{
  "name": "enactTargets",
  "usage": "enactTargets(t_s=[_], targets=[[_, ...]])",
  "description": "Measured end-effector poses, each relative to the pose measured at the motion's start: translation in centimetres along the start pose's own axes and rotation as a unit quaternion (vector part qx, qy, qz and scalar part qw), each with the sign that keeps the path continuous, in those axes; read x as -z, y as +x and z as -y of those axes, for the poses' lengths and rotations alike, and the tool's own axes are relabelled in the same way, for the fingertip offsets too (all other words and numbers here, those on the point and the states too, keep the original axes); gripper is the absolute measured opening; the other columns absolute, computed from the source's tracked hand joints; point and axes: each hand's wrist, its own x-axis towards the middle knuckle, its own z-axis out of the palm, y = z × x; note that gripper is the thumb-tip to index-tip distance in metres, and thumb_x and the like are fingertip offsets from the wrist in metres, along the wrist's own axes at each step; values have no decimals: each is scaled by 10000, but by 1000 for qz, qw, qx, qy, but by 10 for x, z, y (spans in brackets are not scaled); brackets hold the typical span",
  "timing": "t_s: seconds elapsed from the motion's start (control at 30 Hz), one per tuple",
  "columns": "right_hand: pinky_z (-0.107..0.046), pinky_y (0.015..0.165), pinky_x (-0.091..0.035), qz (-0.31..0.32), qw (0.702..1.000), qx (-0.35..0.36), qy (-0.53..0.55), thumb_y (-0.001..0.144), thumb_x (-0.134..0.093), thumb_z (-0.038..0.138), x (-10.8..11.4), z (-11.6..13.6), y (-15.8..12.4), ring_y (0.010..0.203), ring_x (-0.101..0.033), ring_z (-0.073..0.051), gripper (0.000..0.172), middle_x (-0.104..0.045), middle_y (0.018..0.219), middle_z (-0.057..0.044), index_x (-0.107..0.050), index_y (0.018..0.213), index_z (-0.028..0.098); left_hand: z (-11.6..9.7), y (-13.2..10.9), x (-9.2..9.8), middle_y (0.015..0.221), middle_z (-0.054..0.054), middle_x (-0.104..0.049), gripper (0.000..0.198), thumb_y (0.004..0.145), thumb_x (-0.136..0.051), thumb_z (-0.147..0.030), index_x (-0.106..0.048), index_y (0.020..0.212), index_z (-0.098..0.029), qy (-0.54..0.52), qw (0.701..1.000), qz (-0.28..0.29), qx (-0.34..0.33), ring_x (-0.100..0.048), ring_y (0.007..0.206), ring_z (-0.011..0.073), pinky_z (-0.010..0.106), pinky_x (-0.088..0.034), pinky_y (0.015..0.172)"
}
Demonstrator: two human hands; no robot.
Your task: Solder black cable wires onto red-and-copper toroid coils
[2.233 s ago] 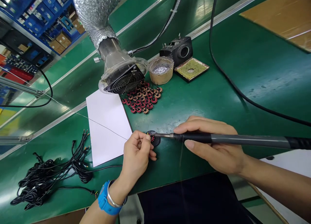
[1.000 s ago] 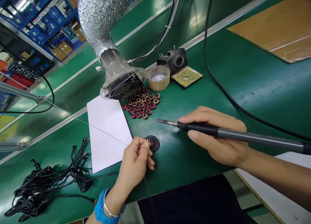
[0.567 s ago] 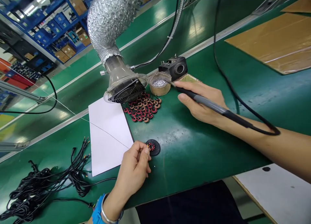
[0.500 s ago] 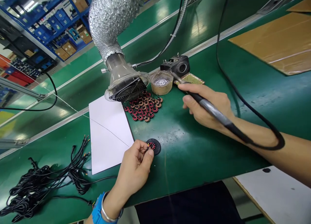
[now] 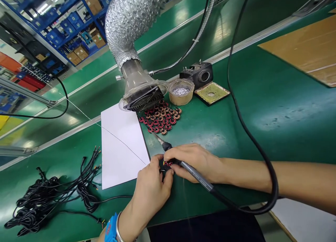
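My right hand (image 5: 195,161) is closed around a soldering iron (image 5: 197,177), whose bare tip points up and left, away from the small part below it. That part is a red-and-black wound coil ring (image 5: 168,163), mostly covered by my fingers. The fingertips of both hands meet at the ring. My left hand (image 5: 149,187) is closed in a pinch on the end of a black cable (image 5: 118,197), beside the ring. A thin solder wire (image 5: 123,143) runs down from the upper left to these fingers. The round black pad under the ring is largely hidden.
A pile of coil rings (image 5: 161,119) lies under the fume extractor (image 5: 144,98). Behind stand a solder-filled pot (image 5: 181,99), an iron stand (image 5: 198,74) and a yellow sponge tray (image 5: 212,93). White board (image 5: 122,147), tangled black cables (image 5: 39,200) and cardboard (image 5: 307,46) lie around.
My right hand has brought the soldering iron down and left from beside the pot and stand to the ring at my left hand. The camera view has shifted slightly.
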Motion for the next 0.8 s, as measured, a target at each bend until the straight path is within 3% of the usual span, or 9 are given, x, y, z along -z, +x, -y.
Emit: enactTargets(t_s=[0.2, 0.33, 0.47, 0.57, 0.67, 0.8], targets=[[-264, 611, -473, -85, 995, 56, -16, 840, -499, 99, -1, -2, -2, 674, -551, -157, 208, -626, 816, -26, -515, 1012, 213, 3, 0, 1, 758, 28, -648, 302, 874, -528, -276, -518, 1163, -191, -42, 999, 17, 16, -537, 515, 162, 263, -358, 524], [-278, 633, -476, -103, 994, 42, 10, 787, -537, 117, 3, -3, 1, 705, -503, -166, 288, -605, 815, -22, -499, 1060, 204, 3, -5, 8, 606, -53, -490, 280, 871, -559, -284, -523, 1138, -209, -121, 992, 10, 17, -468, 507, 126, 229, -327, 513], [-298, 643, -473, -117, 992, 42, 30, 758, -575, 128, 8, -1, 4, 701, -499, -164, 327, -583, 796, -11, -489, 1062, 211, 5, -11, 15, 588, -69, -393, 184, 893, -561, -322, -538, 1029, -201, -252, 968, 2, 1, -372, 507, 93, 200, -295, 489], [-303, 659, -494, -104, 989, -4, 105, 699, -578, 98, 13, 6, 4, 721, -540, -159, 433, -575, 823, -9, -456, 1096, 218, 7, -12, 16, 608, -42, -445, 155, 909, -547, -337, -568, 928, -185, -302, 953, -5, -12, -379, 528, 89, 198, -301, 493], [-268, 658, -531, -55, 959, -98, 259, 682, -556, 44, 15, 14, 3, 721, -585, -125, 553, -552, 883, -2, -377, 1168, 237, 8, -9, 15, 666, -2, -548, 157, 905, -559, -329, -608, 917, -180, -307, 952, -8, -14, -436, 559, 96, 198, -343, 512], [-242, 625, -549, -2, 916, -157, 369, 794, -580, 114, 15, 17, 1, 747, -599, -111, 437, -524, 994, -38, -385, 1166, 236, 7, -7, 15, 748, 39, -639, 163, 901, -563, -313, -656, 902, -179, -264, 964, -22, -26, -509, 600, 114, 206, -396, 541]])
